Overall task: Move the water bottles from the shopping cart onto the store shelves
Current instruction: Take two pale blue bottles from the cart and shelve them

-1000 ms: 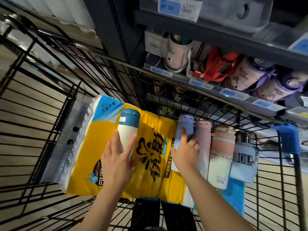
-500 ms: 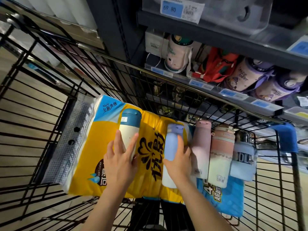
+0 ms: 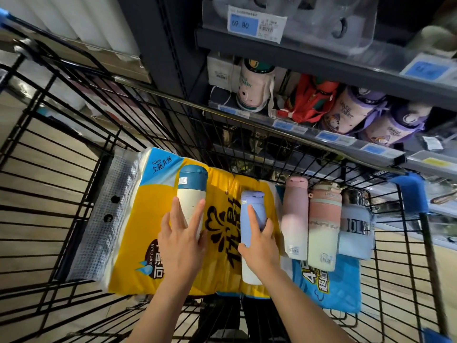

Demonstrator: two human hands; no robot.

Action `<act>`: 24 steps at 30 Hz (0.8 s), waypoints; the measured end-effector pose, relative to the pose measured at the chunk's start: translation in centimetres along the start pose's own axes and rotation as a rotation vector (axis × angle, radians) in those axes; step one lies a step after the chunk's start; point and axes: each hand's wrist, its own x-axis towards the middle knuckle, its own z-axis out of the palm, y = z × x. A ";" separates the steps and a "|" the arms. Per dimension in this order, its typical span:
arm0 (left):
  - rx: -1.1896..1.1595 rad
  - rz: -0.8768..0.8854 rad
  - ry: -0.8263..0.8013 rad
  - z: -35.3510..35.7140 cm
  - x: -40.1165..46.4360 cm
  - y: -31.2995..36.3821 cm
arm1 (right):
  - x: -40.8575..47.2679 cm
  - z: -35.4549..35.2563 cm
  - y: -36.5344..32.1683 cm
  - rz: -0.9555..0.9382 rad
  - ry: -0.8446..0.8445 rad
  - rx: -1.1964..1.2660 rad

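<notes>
Five water bottles in the shopping cart (image 3: 74, 154), all lying flat on the yellow tissue pack (image 3: 217, 246) with caps toward the store shelves (image 3: 309, 50), long axes running from the person to the shelf: teal-capped cream bottle (image 3: 191, 194), blue bottle (image 3: 251, 219), pink bottle (image 3: 294, 216), pink-and-cream bottle (image 3: 324, 226), pale blue bottle (image 3: 356, 229). Left hand (image 3: 181, 241) lies on the teal-capped cream bottle with fingers straight and spread, touching it rather than wrapped around. Right hand (image 3: 259, 246) grips the blue bottle mid-body, index finger extended along it, the other fingers and thumb curled round its sides.
</notes>
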 end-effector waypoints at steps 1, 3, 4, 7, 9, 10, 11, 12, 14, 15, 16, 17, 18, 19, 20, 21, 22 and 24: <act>-0.002 0.003 0.002 0.0 0.0 0.0 | 0.0 0.0 0.0 0.000 0.002 0.002; -0.004 0.007 0.004 -0.1 0.1 -0.1 | -0.2 0.0 -0.1 0.002 0.008 -0.003; -0.005 0.008 0.004 -0.2 0.1 -0.1 | -0.3 0.0 -0.1 0.003 0.010 -0.007; -0.014 0.017 0.015 -0.4 0.1 -0.3 | -0.8 0.2 -0.1 0.012 0.002 -0.041; -0.031 0.027 0.020 -0.6 0.1 -0.6 | -1.1 0.4 0.1 0.010 0.008 -0.051; -0.044 0.034 0.025 -0.6 0.1 -0.7 | -1.3 0.5 0.2 0.009 0.015 -0.035; -0.060 0.039 0.031 -0.6 0.1 -0.7 | -1.6 0.5 0.3 0.009 0.021 -0.012; -0.078 0.040 0.039 -0.6 0.1 -0.8 | -1.9 0.5 0.4 0.011 0.028 0.011; -0.128 0.029 0.058 -0.6 0.0 -0.7 | -2.7 0.4 0.9 0.013 0.043 0.050; -0.165 0.024 0.067 -0.6 -0.1 -0.8 | -3.3 0.2 1.1 0.009 0.060 0.063; -0.208 0.021 0.071 -0.7 -0.3 -0.9 | -3.9 -0.2 1.4 0.002 0.084 0.070; -0.248 0.018 0.070 -0.7 -0.5 -0.9 | -4.6 -0.6 1.6 -0.009 0.113 0.082; -0.279 0.017 0.063 -0.7 -0.7 -0.9 | -5.3 -1.1 1.9 -0.019 0.146 0.103; -0.301 0.019 0.057 -0.8 -0.9 -0.6 | -5.9 -1.8 2.1 -0.026 0.178 0.134; -0.317 0.030 0.056 -0.9 -1.1 -0.2 | -6.5 -2.5 2.3 -0.031 0.212 0.167; -0.329 0.053 0.065 -1.1 -1.3 0.4 | -7.1 -3.3 2.5 -0.035 0.247 0.199; -0.342 0.084 0.085 -1.4 -1.4 1.4 | -7.7 -4.2 2.7 -0.042 0.290 0.234; -0.376 0.161 0.150 -2.4 -1.6 4.0 | -9.0 -5.9 3.1 -0.071 0.383 0.302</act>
